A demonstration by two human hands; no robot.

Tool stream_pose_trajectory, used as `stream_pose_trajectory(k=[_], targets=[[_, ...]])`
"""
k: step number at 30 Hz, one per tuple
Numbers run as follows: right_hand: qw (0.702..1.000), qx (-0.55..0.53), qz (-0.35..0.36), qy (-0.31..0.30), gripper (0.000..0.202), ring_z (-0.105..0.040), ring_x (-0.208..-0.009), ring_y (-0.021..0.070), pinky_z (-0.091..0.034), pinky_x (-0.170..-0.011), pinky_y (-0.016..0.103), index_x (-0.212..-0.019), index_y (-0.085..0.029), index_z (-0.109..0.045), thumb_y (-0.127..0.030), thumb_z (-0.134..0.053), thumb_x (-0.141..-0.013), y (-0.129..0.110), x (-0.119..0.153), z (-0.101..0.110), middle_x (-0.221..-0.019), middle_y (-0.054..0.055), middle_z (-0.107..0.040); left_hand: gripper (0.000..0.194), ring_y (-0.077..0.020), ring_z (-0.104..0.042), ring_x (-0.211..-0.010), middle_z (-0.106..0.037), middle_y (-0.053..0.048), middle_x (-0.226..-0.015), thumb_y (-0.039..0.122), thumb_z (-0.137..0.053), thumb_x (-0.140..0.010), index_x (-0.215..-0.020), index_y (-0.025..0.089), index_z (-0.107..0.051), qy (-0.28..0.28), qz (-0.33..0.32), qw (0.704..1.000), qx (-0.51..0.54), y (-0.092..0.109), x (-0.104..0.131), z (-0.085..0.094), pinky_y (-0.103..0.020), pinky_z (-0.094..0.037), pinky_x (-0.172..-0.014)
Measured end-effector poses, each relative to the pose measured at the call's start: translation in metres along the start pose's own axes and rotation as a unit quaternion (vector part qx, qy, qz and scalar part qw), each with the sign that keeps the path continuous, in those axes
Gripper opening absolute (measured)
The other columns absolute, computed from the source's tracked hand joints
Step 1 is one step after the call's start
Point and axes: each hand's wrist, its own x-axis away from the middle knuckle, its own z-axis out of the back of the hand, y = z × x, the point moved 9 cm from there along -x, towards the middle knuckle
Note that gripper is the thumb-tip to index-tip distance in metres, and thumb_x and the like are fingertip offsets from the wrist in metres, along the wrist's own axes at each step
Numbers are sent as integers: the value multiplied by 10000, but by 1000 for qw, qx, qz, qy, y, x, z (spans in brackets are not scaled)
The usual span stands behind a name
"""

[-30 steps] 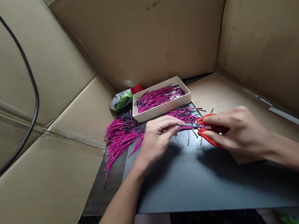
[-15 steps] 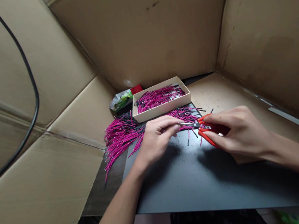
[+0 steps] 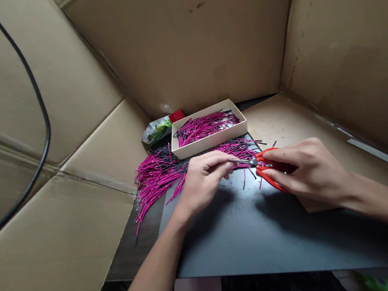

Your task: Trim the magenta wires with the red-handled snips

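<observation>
Left hand: I've got the left hand (image 3: 201,178) in a narrow pinch right at the tool's tip — what's between the fingers is too small for me to tell.
Right hand: the right hand (image 3: 312,173) is wrapped round the red-handled pliers (image 3: 252,161), handles partly spread, nose pointing at the left fingertips.
Wires: pink ones with dark ends lie in the box (image 3: 211,142), a loose pile (image 3: 155,174) sits left of the left hand, and a bunch (image 3: 239,148) is just behind the tool.
Doing it well: imo keep the pinch steady, hold the nose in line with the fingers, and squeeze lightly. The tip is really close to skin, so small moves only.
Edges: the dark mat (image 3: 228,246) runs under both hands, front edge toward me. The cardboard sheet (image 3: 272,116) is off to the right, the cardboard wall (image 3: 202,44) stands behind the box, and the packet (image 3: 158,130) is beside the box's left end.
Room: I'd say there's more slack toward the front edge than toward the back, where the box and bunch crowd things. Swinging left risks brushing the pile — lift a touch first.
</observation>
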Motion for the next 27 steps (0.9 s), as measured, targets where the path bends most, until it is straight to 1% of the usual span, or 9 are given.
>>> stream_pose_trajectory(k=[4, 12, 19, 23, 27], targets=[[1000, -3, 6, -2, 193, -447, -434, 96, -317, -462, 255, -804, -138, -710, -249, -558, -847, -2, 0, 0, -527, 3, -581, 153, -115, -562, -630, -652, -52, -761, 184, -581, -884, -894, 123, -721, 5, 9, 1000, 12, -2, 1, 1, -246, -462, -608], [1000, 1, -7, -2, 185, -454, -467, 99, -323, -482, 258, -815, -142, -708, -271, -576, -826, -2, -1, 0, -558, 3, -589, 153, -113, -554, -640, -650, -54, -779, 183, -582, -887, -903, 121, -721, -4, 8, 1000, 8, 0, 1, -1, -236, -455, -601], [1000, 3, 6, -6, 211, -510, -475, 107, -341, -485, 263, -875, -125, -726, -264, -573, -835, -2, -1, 0, -620, 29, -654, 175, -133, -581, -711, -674, -74, -847, 185, -570, -895, -934, 126, -730, -19, 1, 1000, -2, -1, 1, -4, -253, -471, -649], [1000, 13, 5, 2, 210, -491, -456, 104, -324, -474, 265, -824, -126, -729, -264, -571, -834, -2, -1, 2, -582, 24, -633, 175, -137, -591, -716, -679, -72, -855, 200, -565, -900, -938, 138, -725, -17, 3, 1000, -1, -2, 1, -2, -256, -476, -648], [1000, 8, -8, 4, 196, -434, -448, 98, -300, -474, 264, -834, -148, -725, -274, -575, -823, 0, -2, 2, -537, -4, -577, 178, -150, -603, -772, -683, -78, -889, 204, -559, -906, -941, 141, -722, -12, 3, 1000, -8, -2, 1, -1, -261, -471, -670]])
